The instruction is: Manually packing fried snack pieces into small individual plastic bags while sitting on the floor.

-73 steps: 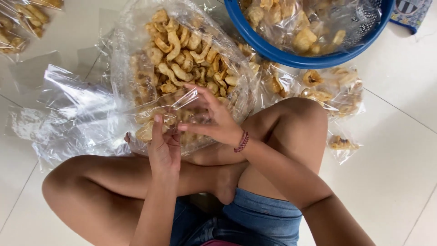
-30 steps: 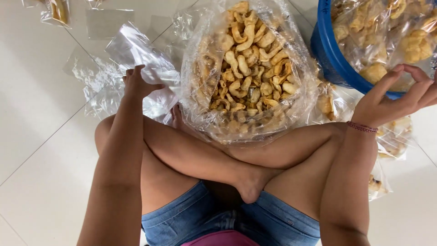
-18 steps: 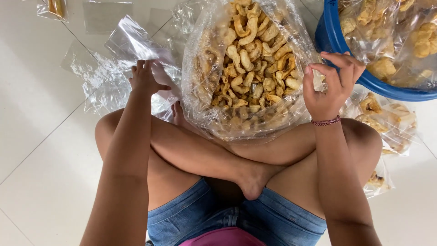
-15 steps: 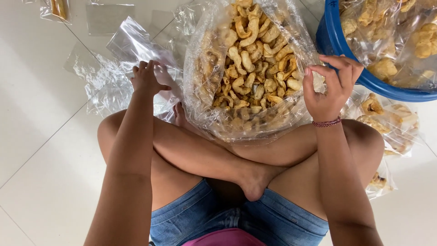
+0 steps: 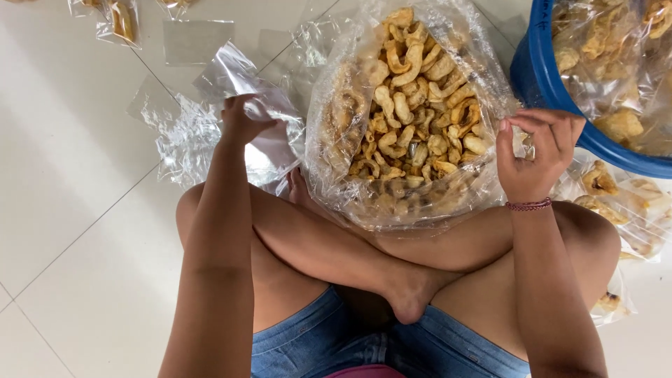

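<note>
home floor used for snack packing, white floor tiles [image 5: 70, 210], blue basin [image 5: 539, 77], bagged fried crisps [image 5: 413, 119]

Open tile floor [image 5: 77, 231] on the left gives free passage. Ahead, the big snack bag [image 5: 413, 119] blocks the middle, loose empty bags [image 5: 210, 112] clutter its left, the blue tub [image 5: 553, 91] walls off the right.

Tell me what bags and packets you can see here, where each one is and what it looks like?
Big clear bag: middle, in front of the crossed legs, open, full of golden curly snacks.
Empty clear bags: left on the floor, crinkly; the left hand touches them.
Blue tub: top right, holding clear snack bags.
Small filled packets: right, by the knee.
Small packet: top left.
Right hand: raised beside the big bag.
</note>
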